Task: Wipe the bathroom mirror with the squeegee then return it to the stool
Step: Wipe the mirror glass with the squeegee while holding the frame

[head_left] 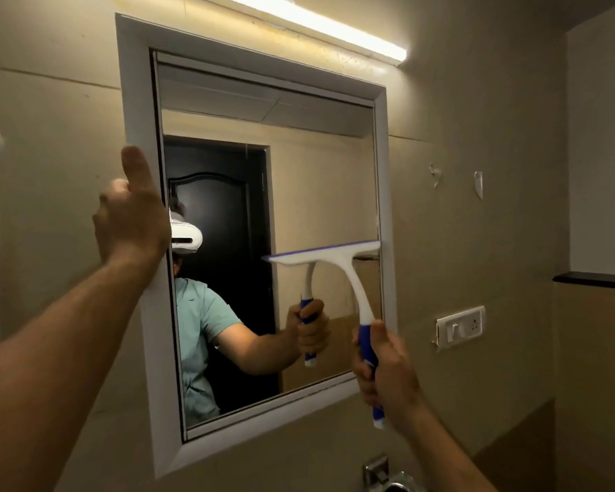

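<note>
The bathroom mirror (320,172) hangs on the wall in a wide white frame (135,101). My right hand (387,374) grips the blue handle of a white and blue squeegee (338,257). Its blade lies flat against the glass in the mirror's right half, about two thirds of the way down, reaching the right inner edge. My left hand (132,218) grips the left side of the frame, thumb pointing up. The stool is out of view.
A lit tube light (320,23) runs above the mirror. A switch and socket plate (460,326) sits on the wall to the right, below a dark ledge (593,280). A chrome fitting (384,474) shows at the bottom edge.
</note>
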`<action>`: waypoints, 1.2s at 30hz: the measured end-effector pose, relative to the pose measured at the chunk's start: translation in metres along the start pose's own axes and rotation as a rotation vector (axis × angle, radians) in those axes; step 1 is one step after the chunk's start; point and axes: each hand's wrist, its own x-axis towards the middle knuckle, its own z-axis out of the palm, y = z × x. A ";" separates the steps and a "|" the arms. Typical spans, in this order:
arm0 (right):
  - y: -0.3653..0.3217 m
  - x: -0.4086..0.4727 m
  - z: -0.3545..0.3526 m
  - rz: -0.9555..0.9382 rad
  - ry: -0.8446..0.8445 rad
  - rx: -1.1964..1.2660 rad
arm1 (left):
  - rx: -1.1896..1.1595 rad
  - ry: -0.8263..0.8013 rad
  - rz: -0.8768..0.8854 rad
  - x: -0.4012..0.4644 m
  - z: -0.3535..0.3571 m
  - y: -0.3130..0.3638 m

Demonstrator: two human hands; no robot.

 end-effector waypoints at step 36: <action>0.046 -0.055 -0.016 0.336 0.080 -0.119 | -0.122 -0.086 0.004 -0.042 -0.007 -0.056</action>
